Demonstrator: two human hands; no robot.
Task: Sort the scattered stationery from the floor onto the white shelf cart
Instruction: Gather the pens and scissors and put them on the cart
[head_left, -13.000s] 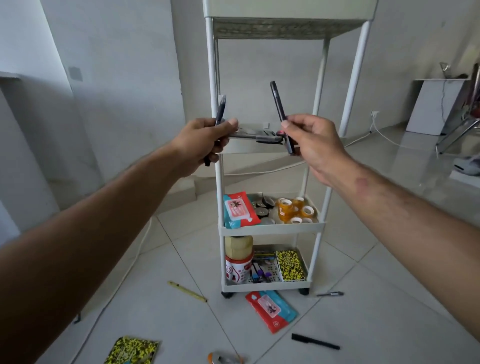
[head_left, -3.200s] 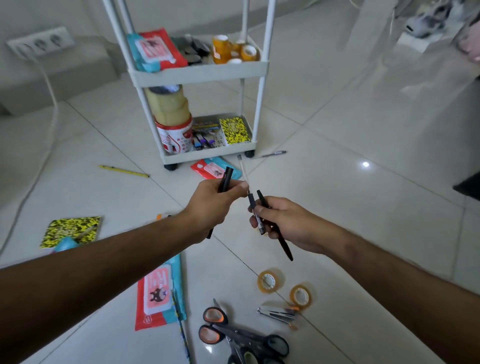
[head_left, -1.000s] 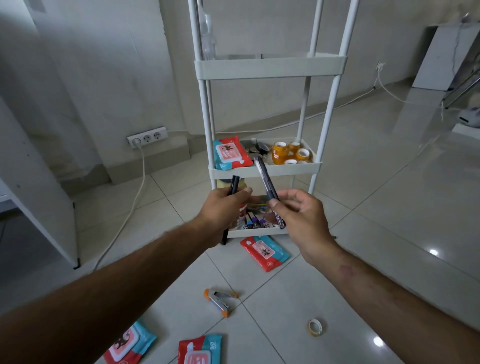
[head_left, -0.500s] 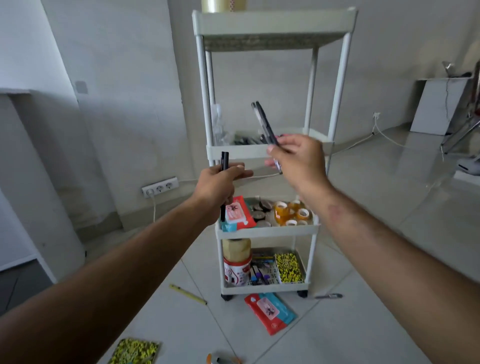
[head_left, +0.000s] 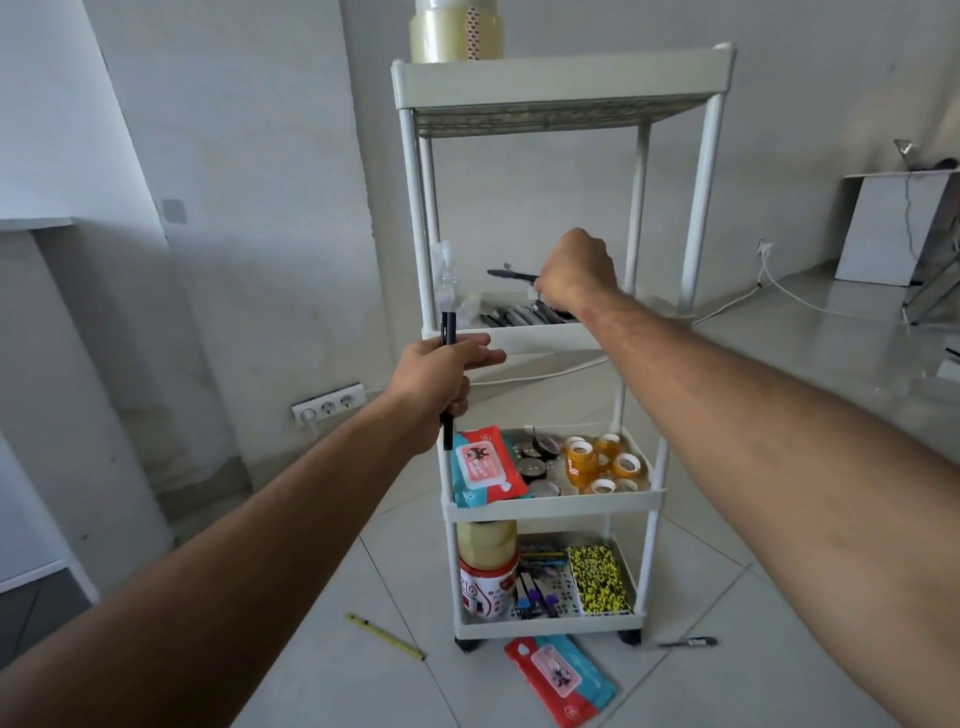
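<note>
Status: right hand (head_left: 576, 273) is curled shut round a slim black pen (head_left: 511, 274), held approx. level above the 2nd tier of the tall white plastic shelf cart (head_left: 563, 78), where a row of dark pens (head_left: 519, 314) already lies. Left hand (head_left: 434, 382) pinches a 2nd black pen (head_left: 448, 338) upright between thumb and fingers, index finger extended, just in front of the same tier's front lip, w/ the pen's lower end hanging below the fist. Both hands are occupied, well apart from each other. Risks, judged from this position: (1) release from above the tier could let the right-hand pen bounce or roll over the low lip back to the floor; cause = drop height and round barrel. (2) Pen tip could snag the clear item (head_left: 447, 280) at the tier's left rear post and knock it off. (3) Left-hand pen sits close to the lip; a forward reach could strike the edge and nudge the cart on its castors. (4) Items remaining on the grey tiled floor (head_left: 779, 649), e.g. yellow pencil (head_left: 384, 636), red-and-blue wipes pack (head_left: 561, 678), small dark pen (head_left: 688, 643), lie near the cart base; stepping in could crush or scatter them.
</note>
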